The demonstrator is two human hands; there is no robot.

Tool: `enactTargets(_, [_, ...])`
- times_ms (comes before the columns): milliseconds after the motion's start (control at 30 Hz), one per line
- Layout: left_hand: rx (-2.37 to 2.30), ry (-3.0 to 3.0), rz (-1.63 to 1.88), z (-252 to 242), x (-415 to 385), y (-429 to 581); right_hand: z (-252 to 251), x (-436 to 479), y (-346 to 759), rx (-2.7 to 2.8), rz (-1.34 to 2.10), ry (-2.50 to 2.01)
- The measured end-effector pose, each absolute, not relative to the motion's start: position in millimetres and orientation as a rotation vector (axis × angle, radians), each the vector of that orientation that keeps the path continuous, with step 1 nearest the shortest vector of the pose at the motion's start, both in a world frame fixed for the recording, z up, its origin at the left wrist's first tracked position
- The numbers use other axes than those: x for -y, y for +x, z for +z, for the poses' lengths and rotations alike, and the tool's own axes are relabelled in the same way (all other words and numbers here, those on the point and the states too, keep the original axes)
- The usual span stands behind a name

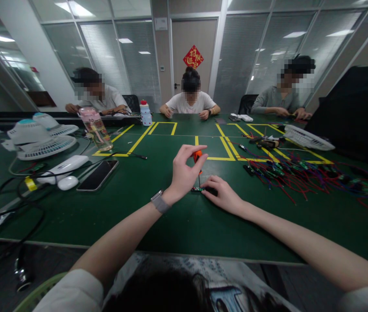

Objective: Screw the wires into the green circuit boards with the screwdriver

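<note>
Head view: left fingers (201, 163) grasp an orange-handled screwdriver (197, 154); right fingers (212, 198) pinch a slim green circuit board (196, 189). Likely light, fragile: hold edges.

- One orange-handled screwdriver (197, 154)
- One circuit board (197, 189) under its tip
- One heap of wired boards (278, 171), too tangled to count
- One phone (98, 175)
- Two white fans (46, 148) on the left
- Two drink bottles (96, 132)
- Two red signs (193, 57) with gold characters
- Three people (190, 102) across the table (177, 234)
</note>
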State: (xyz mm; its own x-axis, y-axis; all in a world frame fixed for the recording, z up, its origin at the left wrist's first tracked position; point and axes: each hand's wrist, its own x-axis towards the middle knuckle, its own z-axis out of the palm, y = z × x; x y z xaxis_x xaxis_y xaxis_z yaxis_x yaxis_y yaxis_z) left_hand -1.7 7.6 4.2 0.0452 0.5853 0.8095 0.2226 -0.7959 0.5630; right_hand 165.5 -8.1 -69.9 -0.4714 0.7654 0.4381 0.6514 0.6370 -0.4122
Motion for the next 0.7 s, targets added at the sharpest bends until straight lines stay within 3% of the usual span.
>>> enactTargets(700, [-0.676,2.105,1.754,6.2,-1.6,-2.2,-69.9,7.9,165.5,2.259,0.247,-1.108])
